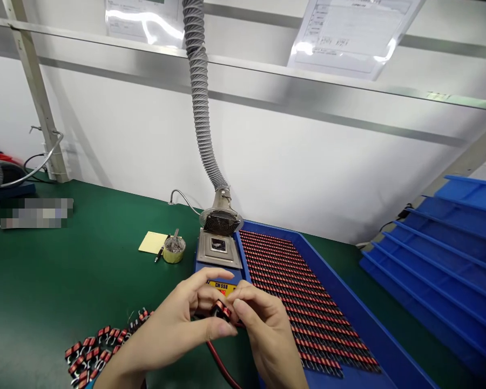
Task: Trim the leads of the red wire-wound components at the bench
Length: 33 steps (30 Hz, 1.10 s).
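A small wire-wound coil [222, 310], with copper-red windings on a black body, is held up between my two hands. My left hand [178, 319] grips it from the left, thumb below and fingers behind. From the other side, my right hand [269, 327] pinches its right end with thumb and fingertips, partly hiding it. Behind my hands stands a blue solder pot [218, 254] with a metal top and a yellow "CM 558" label. Loose coils [89, 356] lie heaped on the table beside my left forearm.
A blue tray [378, 340] at right holds many rows of coils [295, 286]. Above the pot hangs a grey exhaust hose [200, 102]. Left of it are a small tub [174, 250], a pen [159, 255] and yellow paper [153, 242]. Stacked blue trays [445, 254] lean at far right.
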Each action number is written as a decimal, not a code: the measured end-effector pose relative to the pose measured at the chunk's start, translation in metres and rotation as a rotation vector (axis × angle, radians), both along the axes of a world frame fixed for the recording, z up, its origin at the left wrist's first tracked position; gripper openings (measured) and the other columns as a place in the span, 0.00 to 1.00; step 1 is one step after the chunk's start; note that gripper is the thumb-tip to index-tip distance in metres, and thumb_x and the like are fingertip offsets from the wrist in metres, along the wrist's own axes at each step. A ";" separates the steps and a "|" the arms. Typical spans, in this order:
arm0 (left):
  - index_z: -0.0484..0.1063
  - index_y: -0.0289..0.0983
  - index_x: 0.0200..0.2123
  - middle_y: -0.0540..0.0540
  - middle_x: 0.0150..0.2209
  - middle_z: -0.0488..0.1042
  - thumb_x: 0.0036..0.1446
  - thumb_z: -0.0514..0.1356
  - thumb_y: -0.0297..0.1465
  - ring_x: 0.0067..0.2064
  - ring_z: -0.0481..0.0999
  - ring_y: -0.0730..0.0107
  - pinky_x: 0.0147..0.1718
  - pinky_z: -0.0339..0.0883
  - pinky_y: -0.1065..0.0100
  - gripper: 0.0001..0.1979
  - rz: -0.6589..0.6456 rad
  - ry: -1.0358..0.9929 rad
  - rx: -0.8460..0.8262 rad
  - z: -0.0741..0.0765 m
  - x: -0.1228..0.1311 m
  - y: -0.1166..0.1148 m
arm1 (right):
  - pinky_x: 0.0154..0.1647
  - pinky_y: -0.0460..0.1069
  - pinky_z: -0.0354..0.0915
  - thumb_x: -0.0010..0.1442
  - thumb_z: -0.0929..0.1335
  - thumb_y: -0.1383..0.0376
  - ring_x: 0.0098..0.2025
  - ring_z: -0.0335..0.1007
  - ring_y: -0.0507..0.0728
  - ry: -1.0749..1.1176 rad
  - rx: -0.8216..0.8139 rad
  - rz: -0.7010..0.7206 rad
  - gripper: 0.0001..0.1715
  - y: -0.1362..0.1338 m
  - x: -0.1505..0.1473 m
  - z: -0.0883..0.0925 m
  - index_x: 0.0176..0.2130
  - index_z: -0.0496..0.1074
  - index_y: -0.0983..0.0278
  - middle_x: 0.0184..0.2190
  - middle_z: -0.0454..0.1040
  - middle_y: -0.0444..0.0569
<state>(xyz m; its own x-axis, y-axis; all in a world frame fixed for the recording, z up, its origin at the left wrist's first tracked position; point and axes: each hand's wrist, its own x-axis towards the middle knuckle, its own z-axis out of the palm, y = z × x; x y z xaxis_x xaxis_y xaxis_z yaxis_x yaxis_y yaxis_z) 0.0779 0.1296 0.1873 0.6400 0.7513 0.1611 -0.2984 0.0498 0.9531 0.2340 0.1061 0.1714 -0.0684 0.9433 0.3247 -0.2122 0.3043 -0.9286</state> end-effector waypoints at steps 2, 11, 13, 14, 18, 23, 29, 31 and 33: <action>0.63 0.44 0.50 0.51 0.37 0.75 0.51 0.63 0.28 0.39 0.74 0.73 0.41 0.67 0.70 0.23 0.000 -0.004 0.004 0.000 0.000 0.000 | 0.23 0.43 0.61 0.56 0.68 0.64 0.22 0.63 0.47 0.060 -0.008 0.009 0.06 0.001 -0.004 0.001 0.28 0.75 0.62 0.23 0.65 0.42; 0.63 0.43 0.49 0.49 0.38 0.75 0.52 0.63 0.31 0.41 0.74 0.70 0.43 0.66 0.69 0.21 0.016 0.056 0.021 0.004 -0.003 -0.002 | 0.23 0.43 0.61 0.55 0.69 0.65 0.23 0.62 0.47 0.120 -0.017 -0.014 0.07 0.002 -0.008 0.002 0.25 0.73 0.63 0.22 0.63 0.41; 0.63 0.42 0.50 0.48 0.39 0.74 0.53 0.62 0.31 0.41 0.73 0.69 0.43 0.65 0.68 0.20 0.009 0.074 0.026 0.004 -0.003 -0.002 | 0.22 0.43 0.61 0.55 0.68 0.65 0.22 0.62 0.47 0.120 -0.001 -0.014 0.09 0.002 -0.008 0.001 0.25 0.72 0.63 0.22 0.63 0.41; 0.63 0.42 0.50 0.48 0.40 0.73 0.54 0.60 0.30 0.41 0.73 0.70 0.42 0.65 0.68 0.19 0.002 0.079 0.033 0.004 -0.004 -0.002 | 0.23 0.43 0.61 0.56 0.68 0.64 0.22 0.62 0.48 0.115 0.009 -0.021 0.09 0.002 -0.008 0.000 0.25 0.72 0.64 0.22 0.63 0.41; 0.62 0.41 0.51 0.50 0.36 0.68 0.60 0.54 0.31 0.36 0.67 0.74 0.38 0.62 0.71 0.15 -0.012 0.048 0.056 0.003 -0.002 -0.002 | 0.28 0.46 0.62 0.58 0.66 0.64 0.26 0.63 0.50 -0.039 0.073 -0.149 0.11 0.002 -0.007 -0.005 0.25 0.71 0.64 0.22 0.65 0.43; 0.64 0.41 0.44 0.53 0.32 0.63 0.61 0.52 0.34 0.34 0.61 0.75 0.34 0.58 0.73 0.09 0.113 0.109 0.135 0.002 0.002 -0.001 | 0.27 0.45 0.60 0.57 0.66 0.66 0.27 0.64 0.50 -0.267 0.194 -0.325 0.06 0.000 -0.005 -0.011 0.29 0.72 0.61 0.24 0.68 0.43; 0.64 0.38 0.29 0.54 0.27 0.63 0.60 0.53 0.37 0.30 0.58 0.76 0.29 0.53 0.73 0.10 0.250 0.316 0.280 0.008 0.003 -0.004 | 0.28 0.44 0.62 0.56 0.68 0.68 0.29 0.65 0.50 -0.294 0.263 -0.363 0.05 0.001 -0.006 -0.013 0.30 0.73 0.58 0.25 0.70 0.42; 0.65 0.37 0.29 0.54 0.27 0.64 0.60 0.53 0.36 0.30 0.59 0.76 0.29 0.53 0.73 0.10 0.256 0.331 0.299 0.009 0.003 -0.004 | 0.28 0.44 0.62 0.56 0.68 0.68 0.28 0.65 0.50 -0.286 0.251 -0.361 0.05 0.001 -0.006 -0.013 0.30 0.73 0.58 0.25 0.70 0.42; 0.65 0.37 0.29 0.54 0.27 0.64 0.60 0.53 0.35 0.30 0.59 0.76 0.29 0.53 0.74 0.10 0.262 0.332 0.306 0.009 0.004 -0.004 | 0.28 0.44 0.63 0.55 0.68 0.68 0.28 0.65 0.50 -0.277 0.235 -0.367 0.04 0.001 -0.006 -0.012 0.29 0.73 0.59 0.24 0.69 0.42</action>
<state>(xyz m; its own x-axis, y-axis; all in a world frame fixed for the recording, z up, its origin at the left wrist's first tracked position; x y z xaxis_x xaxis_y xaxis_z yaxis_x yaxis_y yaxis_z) 0.0816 0.1257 0.1967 0.4910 0.8433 0.2183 0.0576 -0.2815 0.9578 0.2275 0.1075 0.1598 0.1400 0.8249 0.5477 0.1917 0.5201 -0.8323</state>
